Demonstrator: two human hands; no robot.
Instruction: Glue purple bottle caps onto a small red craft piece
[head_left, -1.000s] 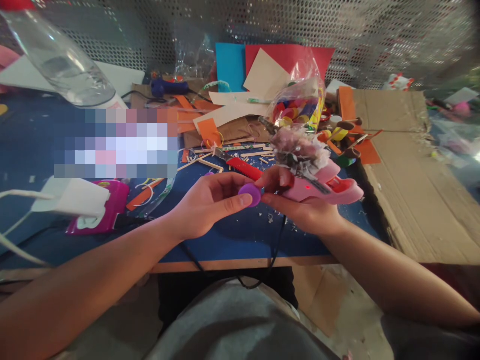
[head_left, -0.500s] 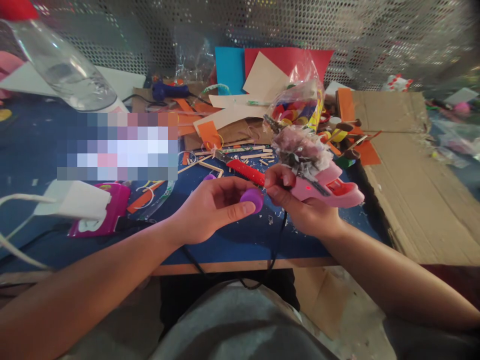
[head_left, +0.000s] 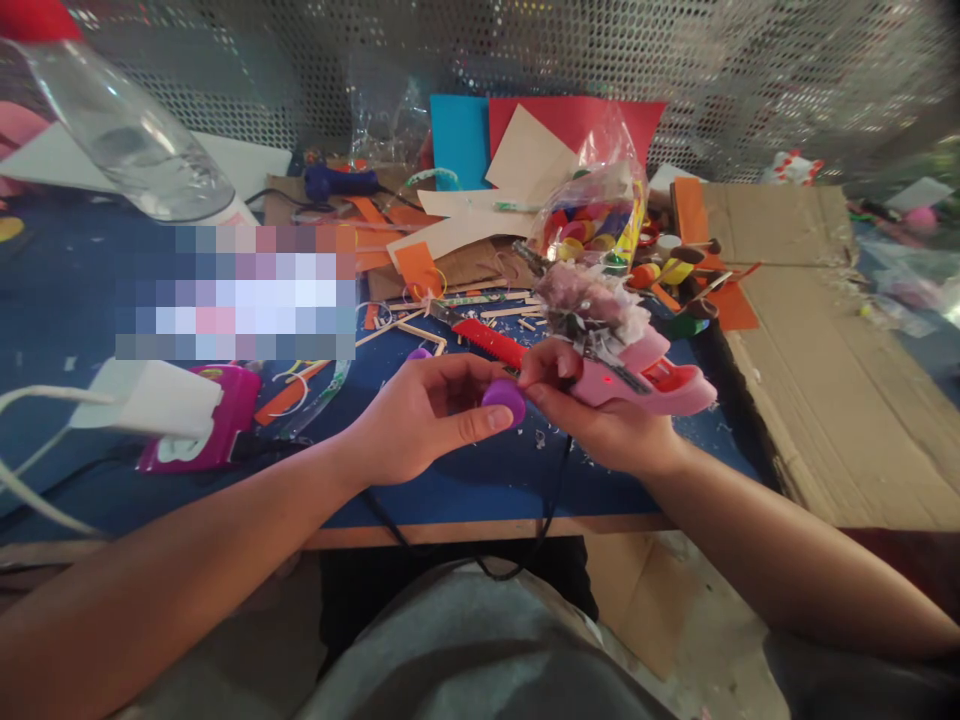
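Note:
Between the thumb and fingers of my left hand (head_left: pixel 424 420) is a small round purple cap (head_left: pixel 503 401). My right hand (head_left: pixel 611 415) holds a pink glue gun (head_left: pixel 637 380) with a lit red light; its front end is wrapped in matted fluff and scraps and points up and away. The right thumb and forefinger are pinched together at the cap's right edge; whether they also hold something small I cannot make out. Just behind the hands lies a red utility knife (head_left: pixel 487 340) on the blue tabletop (head_left: pixel 450 500). A second purple piece (head_left: pixel 418 354) sits behind my left hand.
Wood sticks, orange scraps and a bag of colourful caps (head_left: pixel 589 225) lie behind the hands. At left are a tilted bottle (head_left: pixel 142 140) and a magenta power socket (head_left: pixel 240 400) with a white plug. Cardboard (head_left: pixel 847 370) covers the right side. A black cord (head_left: pixel 555 490) hangs over the front edge.
My right hand, with the glue gun, has moved slightly left, bringing its fingertips against the purple cap. My left hand has barely moved.

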